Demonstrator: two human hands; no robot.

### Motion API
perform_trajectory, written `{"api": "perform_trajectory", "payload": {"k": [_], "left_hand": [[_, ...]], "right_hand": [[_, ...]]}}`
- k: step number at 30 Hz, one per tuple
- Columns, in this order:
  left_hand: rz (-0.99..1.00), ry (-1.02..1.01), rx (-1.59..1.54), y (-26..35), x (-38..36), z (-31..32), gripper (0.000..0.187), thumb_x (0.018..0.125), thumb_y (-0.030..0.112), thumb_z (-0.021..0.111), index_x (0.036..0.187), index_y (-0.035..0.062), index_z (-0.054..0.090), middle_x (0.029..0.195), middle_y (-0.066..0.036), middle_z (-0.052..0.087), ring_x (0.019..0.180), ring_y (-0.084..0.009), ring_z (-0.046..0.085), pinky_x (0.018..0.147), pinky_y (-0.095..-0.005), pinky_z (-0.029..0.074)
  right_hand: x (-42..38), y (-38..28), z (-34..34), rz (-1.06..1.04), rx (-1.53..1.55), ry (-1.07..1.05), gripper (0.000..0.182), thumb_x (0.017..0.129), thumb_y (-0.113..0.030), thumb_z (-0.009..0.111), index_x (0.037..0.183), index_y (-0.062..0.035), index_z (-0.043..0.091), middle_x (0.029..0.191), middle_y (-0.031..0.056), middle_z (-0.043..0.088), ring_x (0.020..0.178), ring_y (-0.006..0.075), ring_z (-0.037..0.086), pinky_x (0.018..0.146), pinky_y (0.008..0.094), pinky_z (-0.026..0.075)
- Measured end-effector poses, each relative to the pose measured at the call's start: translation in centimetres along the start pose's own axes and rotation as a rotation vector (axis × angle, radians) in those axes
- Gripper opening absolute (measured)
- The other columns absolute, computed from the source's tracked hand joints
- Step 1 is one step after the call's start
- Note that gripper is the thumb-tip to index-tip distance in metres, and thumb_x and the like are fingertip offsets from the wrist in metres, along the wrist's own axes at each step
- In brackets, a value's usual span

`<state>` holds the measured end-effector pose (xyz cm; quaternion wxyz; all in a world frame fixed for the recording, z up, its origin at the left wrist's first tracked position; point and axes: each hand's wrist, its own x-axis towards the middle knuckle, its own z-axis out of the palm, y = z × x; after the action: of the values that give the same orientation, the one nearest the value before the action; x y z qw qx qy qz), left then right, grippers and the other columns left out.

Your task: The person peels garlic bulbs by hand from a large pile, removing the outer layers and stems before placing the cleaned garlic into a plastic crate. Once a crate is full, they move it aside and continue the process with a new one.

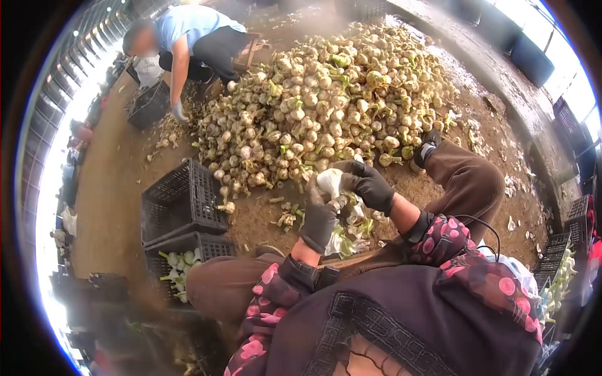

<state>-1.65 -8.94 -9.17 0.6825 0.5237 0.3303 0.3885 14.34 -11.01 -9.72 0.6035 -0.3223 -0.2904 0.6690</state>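
Observation:
A white, clean-looking garlic bulb point(329, 182) is held up in front of my knees. My left hand point(320, 219), in a dark glove, has its fingers closed around the bulb's lower left side. On the other side my right hand point(371, 187), gloved alike, grips the bulb too, its fingertips partly hidden. Below my hands, peeled skins and green leaf scraps point(345, 241) lie between my legs. Just beyond rises a large heap of unpeeled garlic point(313, 113) with dry stems and roots.
At my left stand a black plastic crate point(182, 197) and another crate point(213, 244) with white-and-green garlic point(180, 269) inside. A person in a light blue shirt point(191, 28) bends at the far left beside a dark crate point(149, 103). More garlic point(558, 285) sits at the right edge.

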Motion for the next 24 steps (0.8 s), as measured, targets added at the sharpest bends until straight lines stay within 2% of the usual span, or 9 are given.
{"api": "perform_trajectory", "payload": {"k": [2,5,6,10,13,16,19,21,24], "left_hand": [[0.128,0.092,0.289,-0.8,0.2,-0.8,0.084,0.071,-0.002,0.063,0.141,0.004,0.017,0.12,-0.019,0.05,0.102,-0.0255,0.057,0.084,-0.0332,0.048],[0.228,0.122,0.592,-0.7,-0.3,-0.4,0.086,0.072,0.001,0.065,0.142,0.009,0.016,0.109,-0.023,0.058,0.096,-0.0314,0.061,0.08,-0.0368,0.049],[0.178,0.152,0.751,0.1,-0.9,-0.1,0.084,0.073,0.005,0.065,0.142,0.0124,0.017,0.098,-0.025,0.062,0.089,-0.0389,0.062,0.074,-0.0415,0.05],[0.243,0.097,0.75,-0.2,-0.9,-0.4,0.08,0.075,0.008,0.064,0.141,0.0114,0.019,0.094,-0.024,0.063,0.085,-0.0419,0.061,0.071,-0.0436,0.051],[0.167,0.138,0.624,-1.1,-0.5,-0.5,0.062,0.078,-0.004,0.058,0.135,0.0033,0.032,0.104,-0.014,0.061,0.093,-0.0207,0.061,0.077,-0.0317,0.05],[0.306,0.135,0.512,-1.0,-0.2,-0.8,0.049,0.085,0.003,0.056,0.129,0.0039,0.036,0.107,-0.017,0.06,0.094,-0.0242,0.062,0.077,-0.0337,0.05],[0.163,0.164,0.712,0.2,-0.6,-0.5,0.053,0.085,0.01,0.056,0.133,0.0078,0.034,0.111,-0.022,0.059,0.095,-0.033,0.062,0.077,-0.0386,0.05],[0.288,0.159,0.847,0.1,-1.0,-0.5,0.064,0.085,0.014,0.055,0.141,0.0107,0.024,0.108,-0.026,0.059,0.093,-0.0412,0.06,0.074,-0.0439,0.049],[0.184,0.166,0.735,0.0,-0.9,-0.6,0.062,0.085,0.007,0.052,0.141,0.0098,0.024,0.115,-0.026,0.055,0.096,-0.0411,0.059,0.077,-0.0419,0.05]], "right_hand": [[0.0,-0.6,1.3,-0.262,-0.908,0.28,0.019,0.088,-0.021,0.061,0.098,-0.0047,0.062,0.094,0.0099,0.065,0.085,0.019,0.063,0.072,0.0322,0.05],[-1.6,-3.3,5.1,-0.163,-1.576,0.245,0.032,0.078,-0.034,0.068,0.083,-0.0031,0.061,0.081,0.0151,0.064,0.076,0.028,0.063,0.067,0.0378,0.048],[-1.3,-2.6,4.5,-0.235,-1.571,0.258,0.037,0.073,-0.041,0.068,0.076,-0.0045,0.061,0.078,0.0176,0.062,0.073,0.036,0.06,0.066,0.042,0.048],[-0.8,-1.6,4.0,-0.171,-1.689,0.134,0.032,0.075,-0.036,0.064,0.069,-0.0053,0.06,0.07,0.0171,0.06,0.069,0.0364,0.06,0.062,0.0434,0.047],[-0.8,-1.3,3.2,-0.308,-1.615,0.261,0.028,0.077,-0.03,0.059,0.064,-0.0051,0.059,0.066,0.0179,0.059,0.066,0.0384,0.058,0.06,0.0444,0.047],[-0.7,-1.2,1.2,-0.164,-1.242,0.305,0.02,0.08,-0.015,0.059,0.066,-0.0016,0.056,0.059,0.0109,0.055,0.051,0.0171,0.055,0.05,0.032,0.044],[-0.4,-0.9,1.8,0.007,-0.64,0.458,0.029,0.08,-0.028,0.066,0.073,-0.0014,0.056,0.062,0.0079,0.057,0.055,0.0126,0.049,0.054,0.0319,0.043],[-0.1,-0.3,1.6,-0.098,-1.012,0.39,0.034,0.084,-0.032,0.065,0.078,-0.0004,0.055,0.064,0.0044,0.057,0.055,0.0122,0.05,0.053,0.0288,0.044],[-0.1,-0.9,1.4,-0.015,-0.817,0.223,0.026,0.089,-0.024,0.06,0.079,-0.0009,0.054,0.066,0.004,0.057,0.058,0.0105,0.056,0.054,0.0272,0.046]]}}
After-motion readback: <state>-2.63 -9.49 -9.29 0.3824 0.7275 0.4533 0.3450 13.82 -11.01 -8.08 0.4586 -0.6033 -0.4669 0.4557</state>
